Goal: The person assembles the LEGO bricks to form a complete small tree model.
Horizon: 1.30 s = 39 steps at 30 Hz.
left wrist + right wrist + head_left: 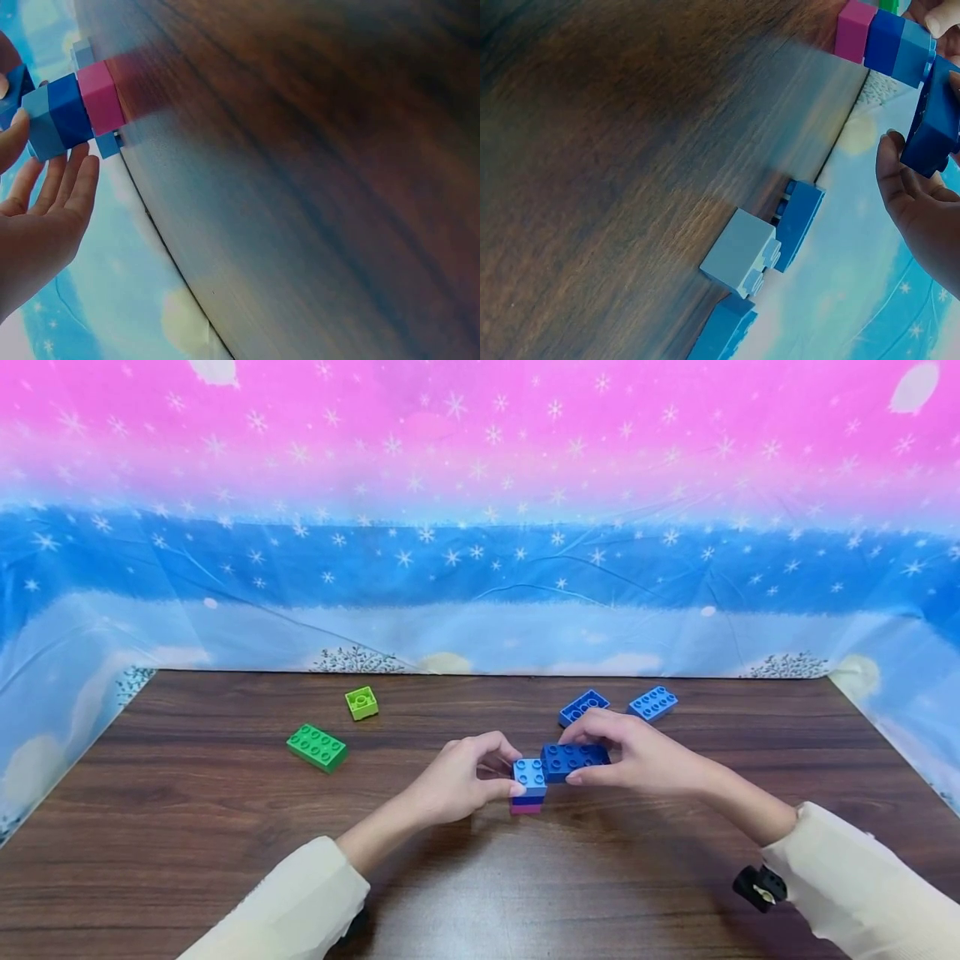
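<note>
A small brick stack (527, 795) stands upright on the table, light blue on top, dark blue between and pink at the bottom. My left hand (453, 781) pinches its light blue top brick (529, 774) between thumb and fingers. From the right, my right hand (645, 756) grips a long dark blue brick (573, 762), studs up. That brick's left end is right beside the stack's top; in the right wrist view its underside (924, 105) faces the light blue brick's studs. Whether the two touch, I cannot tell.
Behind my right hand lie a blue brick (583, 707) on its side and a lighter blue brick (652, 702). The right wrist view also has a pale blue brick (739, 251). To the left are a green brick (317, 747) and a lime brick (362, 702). A snowflake-patterned cloth (480, 568) hangs behind the table.
</note>
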Available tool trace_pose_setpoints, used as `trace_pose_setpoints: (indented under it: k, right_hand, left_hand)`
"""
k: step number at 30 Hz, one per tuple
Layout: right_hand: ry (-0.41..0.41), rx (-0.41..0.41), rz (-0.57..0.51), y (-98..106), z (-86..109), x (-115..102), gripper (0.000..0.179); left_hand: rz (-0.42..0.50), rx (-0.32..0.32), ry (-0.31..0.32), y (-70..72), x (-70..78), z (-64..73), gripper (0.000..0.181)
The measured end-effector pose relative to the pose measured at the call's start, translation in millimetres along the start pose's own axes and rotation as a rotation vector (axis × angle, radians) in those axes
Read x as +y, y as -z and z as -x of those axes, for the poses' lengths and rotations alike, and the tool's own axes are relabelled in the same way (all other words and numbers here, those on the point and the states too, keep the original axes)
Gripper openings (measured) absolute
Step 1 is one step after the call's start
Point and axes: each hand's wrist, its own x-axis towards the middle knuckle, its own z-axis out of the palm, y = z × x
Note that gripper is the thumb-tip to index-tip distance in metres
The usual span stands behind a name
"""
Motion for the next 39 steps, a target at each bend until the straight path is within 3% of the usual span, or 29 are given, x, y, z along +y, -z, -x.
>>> trace_pose_setpoints:
  k: [39]
  right_hand:
    - [-0.016,-0.033,-0.058,-6,-8.2,-11,0.028]
  left_hand:
    - [-0.002,-0.006,-0.02,0.6,0.3,-0.8,0.017]
